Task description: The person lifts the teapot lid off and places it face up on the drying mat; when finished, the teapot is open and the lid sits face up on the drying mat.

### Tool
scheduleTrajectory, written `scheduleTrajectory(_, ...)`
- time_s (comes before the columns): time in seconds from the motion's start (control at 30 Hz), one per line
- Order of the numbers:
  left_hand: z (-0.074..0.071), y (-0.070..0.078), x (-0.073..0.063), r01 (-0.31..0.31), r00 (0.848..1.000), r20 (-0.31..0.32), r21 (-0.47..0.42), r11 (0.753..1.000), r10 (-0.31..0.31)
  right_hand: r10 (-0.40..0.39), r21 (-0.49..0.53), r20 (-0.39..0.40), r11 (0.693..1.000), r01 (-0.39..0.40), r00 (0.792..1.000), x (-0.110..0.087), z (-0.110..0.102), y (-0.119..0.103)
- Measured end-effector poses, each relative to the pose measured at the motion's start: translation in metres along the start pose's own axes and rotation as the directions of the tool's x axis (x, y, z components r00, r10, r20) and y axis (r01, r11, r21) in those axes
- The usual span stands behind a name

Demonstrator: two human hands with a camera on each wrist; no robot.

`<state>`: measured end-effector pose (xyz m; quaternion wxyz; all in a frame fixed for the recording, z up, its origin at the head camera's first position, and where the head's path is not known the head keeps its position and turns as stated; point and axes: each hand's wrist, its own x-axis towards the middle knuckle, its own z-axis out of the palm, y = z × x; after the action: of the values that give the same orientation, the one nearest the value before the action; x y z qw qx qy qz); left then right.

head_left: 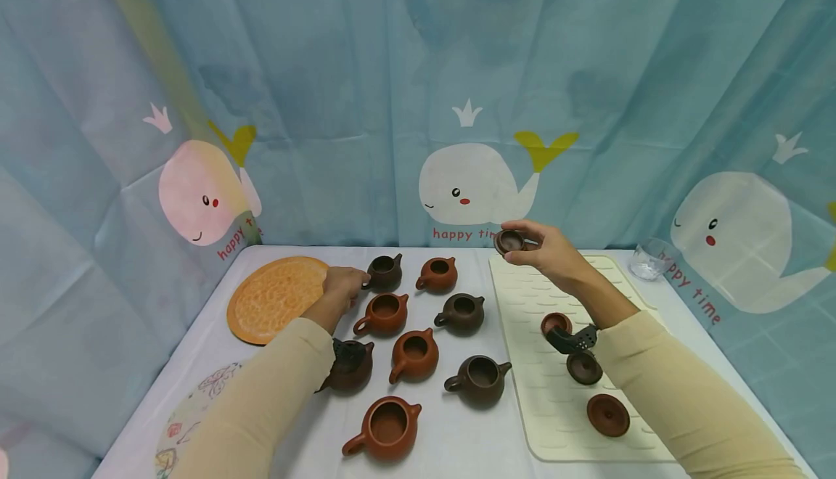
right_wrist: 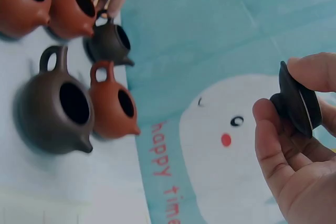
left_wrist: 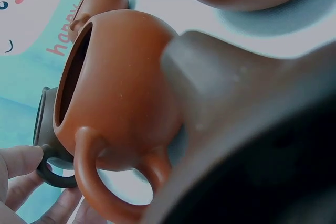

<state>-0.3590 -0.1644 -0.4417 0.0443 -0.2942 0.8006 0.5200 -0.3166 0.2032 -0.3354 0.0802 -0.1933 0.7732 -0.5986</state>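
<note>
At the back of the table my left hand (head_left: 341, 287) pinches the handle of a small dark brown teapot (head_left: 387, 282), which stands without a lid. The left wrist view shows thumb and fingers at that handle, with a reddish-brown teapot (left_wrist: 123, 82) close in front. My right hand (head_left: 554, 252) is raised over the far end of the cream mat. Its fingers and thumb grip a dark brown teapot lid (head_left: 507, 242) by knob and rim. In the right wrist view the lid (right_wrist: 298, 100) is tilted on edge, its knob towards the fingers.
Several lidless reddish and dark teapots, among them one in front (head_left: 390, 432), stand mid-table. On the ribbed cream mat (head_left: 545, 443) lie more lids (head_left: 608, 415). A round woven mat (head_left: 274, 297) is at left, a clear glass (head_left: 648, 261) at back right, a curtain (head_left: 366, 65) behind.
</note>
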Motion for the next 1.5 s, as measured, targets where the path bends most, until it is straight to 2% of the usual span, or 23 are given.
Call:
scheduleTrajectory(0.2, 0.000, 0.000, 0.001, 0.002, 1.000, -0.004, 0.003, 1.000, -0.002, 0.042, -0.070, -0.028, 0.997, -0.044, 0.999, -0.010, -0.016, 0.011)
scheduleTrajectory(0.5, -0.001, 0.001, 0.001, 0.008, 1.000, -0.027, 0.007, 1.000, -0.007, 0.092, -0.081, -0.060, 0.992, -0.097, 0.994, -0.020, -0.032, 0.037)
scheduleTrajectory(0.8, -0.004, 0.000, -0.002, 0.000, 1.000, -0.009, -0.015, 1.000, 0.000, 0.188, -0.090, -0.124, 0.976, -0.200, 0.974, -0.024, -0.048, 0.070)
scheduleTrajectory(1.0, -0.004, -0.001, -0.002, -0.003, 1.000, -0.001, -0.023, 1.000, 0.003, 0.218, -0.106, -0.144, 0.966, -0.234, 0.965, -0.026, -0.051, 0.084)
scheduleTrajectory(1.27, -0.002, -0.001, 0.000, 0.002, 0.999, 0.033, -0.039, 0.999, 0.000, 0.244, -0.200, -0.150, 0.942, -0.271, 0.958, -0.025, -0.052, 0.102)
scheduleTrajectory(1.5, -0.002, -0.003, -0.002, -0.006, 0.999, 0.050, -0.056, 0.998, 0.008, 0.286, -0.311, -0.185, 0.891, -0.332, 0.940, -0.024, -0.053, 0.122)
